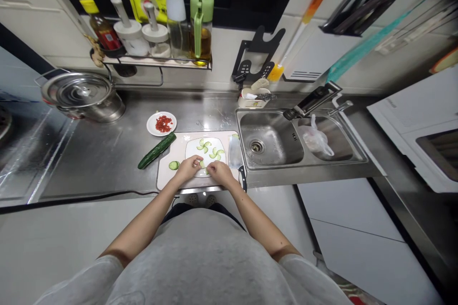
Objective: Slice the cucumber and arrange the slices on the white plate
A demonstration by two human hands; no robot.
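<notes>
A white plate (193,146) lies on a pale cutting board (165,177), with curved cucumber slices (203,146) set out in two pinwheel shapes. Over its near part, my left hand (189,168) has thumb and fingers pinched at a pale green cucumber slice (202,164). Facing it, my right hand (220,173) is closed at the fingertips on a bit of cucumber, partly hidden by the fingers. A small stack of round slices (173,165) rests left of my left hand. A knife with a black handle (243,177) lies at the board's right edge, beside my right hand.
A whole cucumber (156,151) leans over the board's left edge, near a small plate (151,126) of red pieces. Left stands a lidded steel pot (107,107). On the right is a double sink (272,138) holding a plastic bag (317,142). Bottles fill a shelf (153,62) behind.
</notes>
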